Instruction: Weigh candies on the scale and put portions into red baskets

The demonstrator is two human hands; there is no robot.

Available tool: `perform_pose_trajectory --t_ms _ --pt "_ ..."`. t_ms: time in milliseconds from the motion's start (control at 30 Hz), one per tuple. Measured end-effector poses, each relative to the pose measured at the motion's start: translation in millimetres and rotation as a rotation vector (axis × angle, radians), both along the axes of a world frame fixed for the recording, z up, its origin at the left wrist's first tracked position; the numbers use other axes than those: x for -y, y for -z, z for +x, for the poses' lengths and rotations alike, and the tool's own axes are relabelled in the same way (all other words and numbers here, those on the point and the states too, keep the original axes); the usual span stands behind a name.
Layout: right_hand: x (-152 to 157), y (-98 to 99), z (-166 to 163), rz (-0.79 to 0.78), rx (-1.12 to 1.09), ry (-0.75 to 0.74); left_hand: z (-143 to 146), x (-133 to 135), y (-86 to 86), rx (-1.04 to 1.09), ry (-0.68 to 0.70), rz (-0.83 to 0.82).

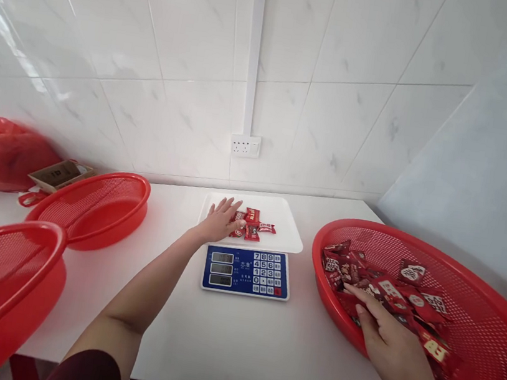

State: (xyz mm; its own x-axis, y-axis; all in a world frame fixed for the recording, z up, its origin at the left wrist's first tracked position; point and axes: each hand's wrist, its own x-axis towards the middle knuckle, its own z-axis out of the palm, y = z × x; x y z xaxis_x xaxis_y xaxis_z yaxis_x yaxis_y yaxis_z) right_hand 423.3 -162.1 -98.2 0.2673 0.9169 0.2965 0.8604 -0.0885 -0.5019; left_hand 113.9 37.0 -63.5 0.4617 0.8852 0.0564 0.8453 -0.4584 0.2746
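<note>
My left hand (221, 220) is over the left part of the white weighing tray (284, 222), its fingers spread and its thumb close to several small red packets (253, 216). I cannot tell whether it touches them. The tray belongs to a digital scale with a blue keypad panel (246, 271) and three small displays. On the right, my right hand (395, 342) reaches over the rim of a red plastic basket (474, 265). Its fingers point at a heap of red snack packets (394, 291) inside. Its fingers look extended, and no packet shows in its grasp.
Two more red baskets stand on the left, one nearer (0, 280) and one farther back (103, 213). Behind them are a small cardboard box (61, 175) and a red plastic bag (3, 155). A tiled wall with a socket (245, 145) closes off the white table's back edge.
</note>
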Motion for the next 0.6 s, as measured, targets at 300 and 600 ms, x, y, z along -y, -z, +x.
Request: perform_pose_trajectory --t_ms 300,600 --pt "-1.7 4.9 2.8 -0.036 -0.010 0.012 -132.1 -0.5 -9.0 -0.235 -0.715 0.258" --pt "-3.0 11.6 9.0 -0.050 -0.008 0.001 -214.5 -24.6 -0.3 -0.244 -0.916 0.072"
